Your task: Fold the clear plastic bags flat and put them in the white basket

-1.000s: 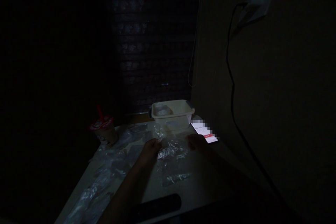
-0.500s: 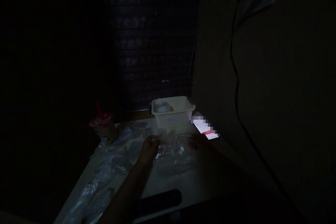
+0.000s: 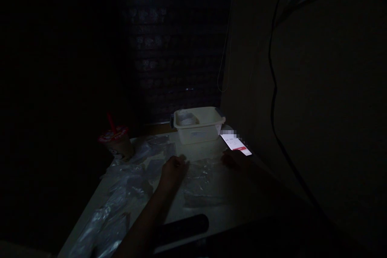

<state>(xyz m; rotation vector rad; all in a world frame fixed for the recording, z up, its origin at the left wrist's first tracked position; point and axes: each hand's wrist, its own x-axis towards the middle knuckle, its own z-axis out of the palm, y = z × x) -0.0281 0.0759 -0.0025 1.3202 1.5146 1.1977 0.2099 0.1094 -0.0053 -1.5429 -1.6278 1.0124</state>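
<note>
A clear plastic bag [image 3: 201, 187] lies flat on the pale tabletop between my hands, its surface creased and shiny. My left hand [image 3: 173, 171] is closed with curled fingers at the bag's upper left corner; whether its fingertips pinch the film cannot be made out. At the upper right edge of the bag is my right hand [image 3: 237, 159], mostly lost in shadow, its fingers too dark to read. A lit phone [image 3: 236, 143] lies just beyond it. More clear plastic bags [image 3: 121, 187] spread over the table left of my left forearm.
Behind the bag stands a cream plastic tub [image 3: 198, 134] with a clear, stacked-looking item inside. A drink cup [image 3: 119, 145] with a red straw is at the left edge. A dark elongated object [image 3: 184, 225] lies in front. A black cable [image 3: 273, 96] hangs along the right wall.
The bag has settled flatter on the table and spread toward me. My left hand has shifted slightly left, the right one slightly right. The view has tilted a little downward.
</note>
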